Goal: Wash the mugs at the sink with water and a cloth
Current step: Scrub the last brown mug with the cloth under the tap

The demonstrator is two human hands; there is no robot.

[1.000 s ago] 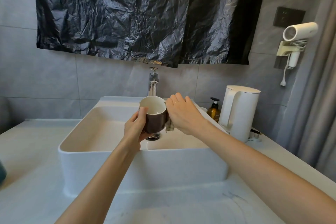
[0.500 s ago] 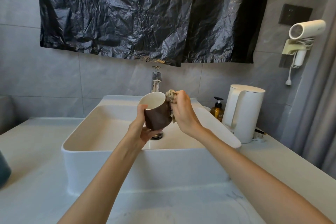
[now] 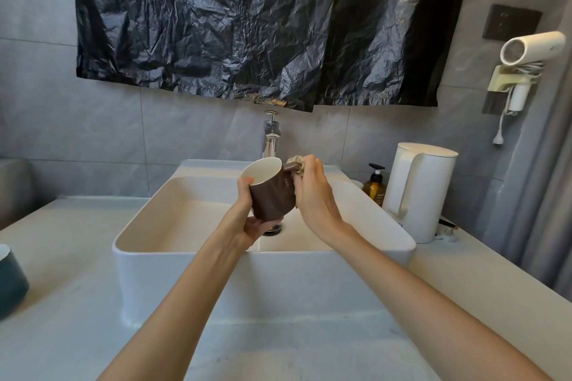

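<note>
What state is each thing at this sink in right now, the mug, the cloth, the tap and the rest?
brown mug: held up, tilted
cloth: bunched, against the mug's handle
left hand: grips the brown mug
right hand: holds the cloth
faucet: no water seen running
sink: no standing water
kettle: upright, lid shut
hair dryer: parked in its wall holder
</note>
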